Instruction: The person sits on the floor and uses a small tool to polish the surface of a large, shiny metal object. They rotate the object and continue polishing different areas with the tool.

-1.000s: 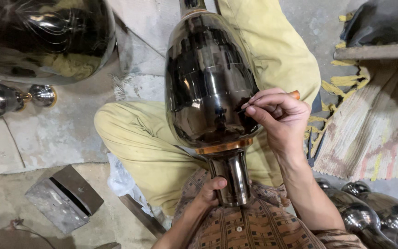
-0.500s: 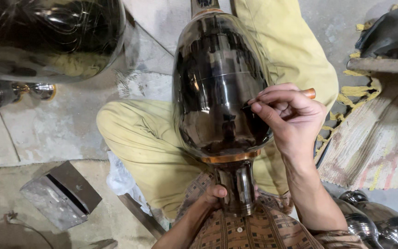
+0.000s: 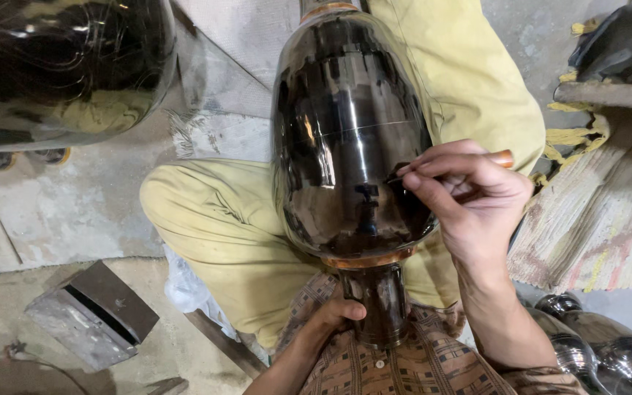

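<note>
Rightward, right hand [image 3: 469, 201] pinching a wooden-handled tool [image 3: 502, 157] against the dark vase [image 3: 349, 139]; left hand [image 3: 334, 316] gripping its neck.

The person wears loose pale yellow trousers [image 3: 228, 234] and a brown shirt [image 3: 404, 366] with a woven geometric pattern and a small pale button; both forearms are bare, without rings or watch.

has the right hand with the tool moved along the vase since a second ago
Cannot tell. The right hand stays by the dark vase, above its copper band; only the camera shifts.
</note>
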